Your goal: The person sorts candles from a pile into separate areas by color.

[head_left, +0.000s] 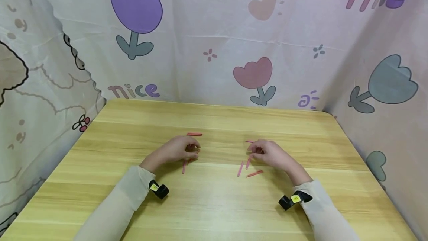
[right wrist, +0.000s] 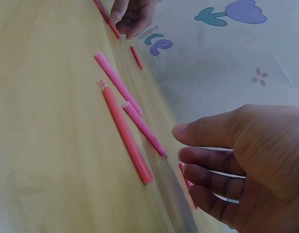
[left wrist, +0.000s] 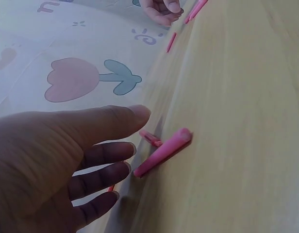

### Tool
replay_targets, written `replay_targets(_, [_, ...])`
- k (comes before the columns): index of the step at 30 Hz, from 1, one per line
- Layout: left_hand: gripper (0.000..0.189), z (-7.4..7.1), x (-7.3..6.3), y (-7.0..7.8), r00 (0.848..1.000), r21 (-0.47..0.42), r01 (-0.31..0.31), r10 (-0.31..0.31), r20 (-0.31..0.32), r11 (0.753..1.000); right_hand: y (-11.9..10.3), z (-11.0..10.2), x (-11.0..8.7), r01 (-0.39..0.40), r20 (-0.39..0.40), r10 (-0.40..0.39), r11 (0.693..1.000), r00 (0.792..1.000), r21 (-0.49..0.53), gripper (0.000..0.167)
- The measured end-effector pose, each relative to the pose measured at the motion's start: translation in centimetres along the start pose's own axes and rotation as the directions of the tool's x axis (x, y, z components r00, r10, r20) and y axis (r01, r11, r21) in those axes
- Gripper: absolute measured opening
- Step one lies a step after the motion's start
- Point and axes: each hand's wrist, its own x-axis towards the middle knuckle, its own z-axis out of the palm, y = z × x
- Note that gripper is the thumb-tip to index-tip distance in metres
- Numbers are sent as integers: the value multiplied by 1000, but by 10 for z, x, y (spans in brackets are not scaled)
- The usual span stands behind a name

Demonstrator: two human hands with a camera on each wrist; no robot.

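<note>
My left hand (head_left: 177,149) hovers over the left part of the table, fingers loosely bent and thumb apart from them, nothing between. Just past its fingertips, in the left wrist view, lies a pink candle (left wrist: 161,153) with a red candle (left wrist: 149,138) behind it. Red candles (head_left: 194,134) lie side by side beyond this hand. Over the right part, my right hand (head_left: 272,154) is also loosely bent and holds nothing. Near its fingertips are two pink candles (right wrist: 145,130) and a red candle (right wrist: 126,133) with a wick. Another candle (right wrist: 188,184) is partly hidden behind its fingers.
The wood-grain table (head_left: 214,203) carries the thin candles in two loose groups. Behind it and at both sides hangs a pale cloth (head_left: 194,10) printed with flowers and words. A small black camera (head_left: 160,191) is strapped at each sleeve cuff.
</note>
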Motion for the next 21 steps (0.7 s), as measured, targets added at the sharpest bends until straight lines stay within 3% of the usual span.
replay_targets(11, [18,-1,2,-1,999,55,-31,30,17,998,-2,6,-3,13,21,-12,999,1000,-44,7])
replay_targets(21, [14,-2,-1,-5,998,37,-45,43,36,998,-1,8,-4,24,15,-23,997,1000,-76,7])
